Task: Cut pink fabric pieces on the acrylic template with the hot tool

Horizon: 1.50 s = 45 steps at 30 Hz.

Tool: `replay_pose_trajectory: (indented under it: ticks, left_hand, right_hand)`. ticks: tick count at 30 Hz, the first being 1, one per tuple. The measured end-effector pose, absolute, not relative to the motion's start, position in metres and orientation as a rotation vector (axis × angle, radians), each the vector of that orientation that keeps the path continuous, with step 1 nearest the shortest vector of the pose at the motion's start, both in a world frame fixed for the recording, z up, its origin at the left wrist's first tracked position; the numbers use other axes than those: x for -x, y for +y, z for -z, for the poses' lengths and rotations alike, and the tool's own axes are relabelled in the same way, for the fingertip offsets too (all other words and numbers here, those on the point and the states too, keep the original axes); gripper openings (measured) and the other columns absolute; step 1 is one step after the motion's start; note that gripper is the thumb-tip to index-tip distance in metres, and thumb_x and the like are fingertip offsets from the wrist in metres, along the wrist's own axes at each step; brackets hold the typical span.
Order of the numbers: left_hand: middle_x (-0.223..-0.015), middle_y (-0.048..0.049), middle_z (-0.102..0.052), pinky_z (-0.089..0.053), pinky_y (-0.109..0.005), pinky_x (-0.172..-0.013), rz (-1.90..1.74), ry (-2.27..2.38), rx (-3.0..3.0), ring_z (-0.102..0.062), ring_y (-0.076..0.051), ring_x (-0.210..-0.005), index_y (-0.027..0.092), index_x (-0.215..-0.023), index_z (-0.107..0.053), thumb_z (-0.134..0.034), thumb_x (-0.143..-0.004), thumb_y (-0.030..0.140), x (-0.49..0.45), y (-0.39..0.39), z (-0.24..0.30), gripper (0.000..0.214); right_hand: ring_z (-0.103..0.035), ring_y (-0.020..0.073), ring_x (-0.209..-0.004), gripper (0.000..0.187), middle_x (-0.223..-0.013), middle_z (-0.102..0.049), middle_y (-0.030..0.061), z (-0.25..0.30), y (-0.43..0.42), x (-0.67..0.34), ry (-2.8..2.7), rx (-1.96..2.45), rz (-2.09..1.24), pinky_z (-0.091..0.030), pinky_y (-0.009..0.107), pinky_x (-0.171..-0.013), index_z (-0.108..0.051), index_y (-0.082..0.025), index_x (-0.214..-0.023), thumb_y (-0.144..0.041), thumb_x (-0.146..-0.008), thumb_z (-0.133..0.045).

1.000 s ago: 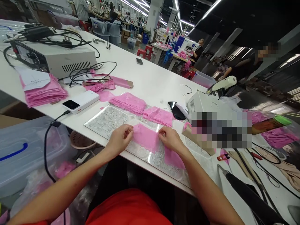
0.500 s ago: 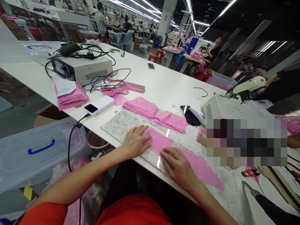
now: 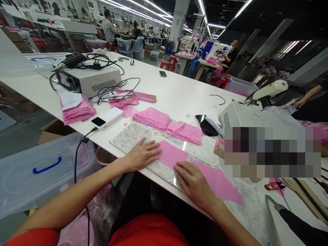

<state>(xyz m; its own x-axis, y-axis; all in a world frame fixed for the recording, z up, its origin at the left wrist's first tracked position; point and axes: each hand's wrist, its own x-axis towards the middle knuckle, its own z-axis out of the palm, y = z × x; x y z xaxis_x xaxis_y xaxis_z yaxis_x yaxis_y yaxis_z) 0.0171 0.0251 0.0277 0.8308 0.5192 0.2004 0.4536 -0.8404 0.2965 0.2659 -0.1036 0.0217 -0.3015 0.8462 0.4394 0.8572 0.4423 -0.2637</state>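
My left hand (image 3: 142, 155) lies flat, its fingertips on the left end of a pink fabric piece (image 3: 171, 153). The piece rests on a clear-topped, grey marbled board (image 3: 132, 135). At the piece's lower right corner, my right hand (image 3: 194, 179) rests with bent fingers a little apart and nothing visibly gripped. A second pink piece (image 3: 217, 181) runs to the right beyond that hand, partly covered by it. Behind these lie two stacks of pink fabric, the left stack (image 3: 152, 119) and the right stack (image 3: 184, 132), along the board's far side.
A white power bank (image 3: 110, 118) and a paper-topped pink stack (image 3: 77, 107) are at left, before a grey box with cables (image 3: 98, 80). Another grey machine (image 3: 243, 116) stands right. A black-handled tool (image 3: 294, 218) and orange snips (image 3: 274, 186) lie near right. A co-worker's arm (image 3: 307, 97) shows far right.
My left hand has slid slightly left and its fingers lie flatter on the fabric's edge. My right hand stays nearly in place. The co-worker's arm at right has drawn back from the machine.
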Motion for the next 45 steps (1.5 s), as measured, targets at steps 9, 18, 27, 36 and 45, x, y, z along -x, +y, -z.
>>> replay_pose_trajectory:
  ticks: [9,18,27,36,45]
  left_hand:
    - [-0.148,-0.0083,-0.047,-0.016,-0.058,-0.117,-0.36,0.796,-2.843,-0.038,-0.028,-0.141,0.029,-0.137,-0.054,-0.037,-0.101,0.043,-0.007,0.034,-0.024,0.042]
    - [-0.146,-0.005,-0.049,-0.017,-0.052,-0.12,-0.536,0.558,-2.849,-0.041,-0.026,-0.139,0.03,-0.139,-0.053,-0.036,-0.1,0.042,-0.026,0.032,-0.023,0.044]
    - [-0.152,-0.0057,-0.04,-0.008,-0.048,-0.122,-0.33,0.044,-2.914,-0.032,-0.026,-0.144,0.024,-0.146,-0.042,-0.039,-0.102,0.043,-0.126,-0.017,-0.025,0.048]
    - [-0.153,-0.0002,-0.039,0.004,-0.045,-0.122,-0.397,-0.06,-3.041,-0.032,-0.022,-0.144,0.031,-0.148,-0.038,-0.037,-0.102,0.045,-0.134,-0.014,-0.019,0.048]
    - [-0.154,-0.0005,-0.037,0.008,-0.046,-0.121,-0.448,-0.1,-3.081,-0.032,-0.023,-0.144,0.031,-0.148,-0.037,-0.036,-0.102,0.045,-0.143,-0.019,-0.022,0.049]
  right_hand:
    - [-0.066,0.0233,-0.106,0.032,-0.115,-0.071,0.0081,-0.024,-0.116,-0.272,-2.119,1.436,0.04,-0.058,0.045,-0.092,-0.065,-0.025,-0.118,-0.018,-0.089,-0.054]
    - [-0.065,0.02,-0.102,0.031,-0.106,-0.072,0.0073,-0.028,-0.174,-0.344,-1.709,1.689,0.189,-0.057,0.041,-0.09,-0.067,-0.026,-0.114,-0.014,-0.088,-0.055]
    - [-0.065,0.0207,-0.104,0.026,-0.107,-0.072,0.0069,-0.014,-0.215,-0.377,-1.588,1.895,0.258,-0.055,0.042,-0.093,-0.07,-0.024,-0.109,-0.018,-0.089,-0.054]
    - [-0.064,0.0218,-0.107,0.027,-0.113,-0.07,0.0077,-0.013,-0.219,-0.378,-1.552,1.957,0.321,-0.056,0.042,-0.093,-0.069,-0.023,-0.11,-0.018,-0.088,-0.055]
    - [-0.061,0.0233,-0.114,0.03,-0.122,-0.065,0.012,-0.013,-0.232,-0.386,-1.538,2.041,0.336,-0.056,0.04,-0.095,-0.068,-0.02,-0.116,-0.021,-0.09,-0.053]
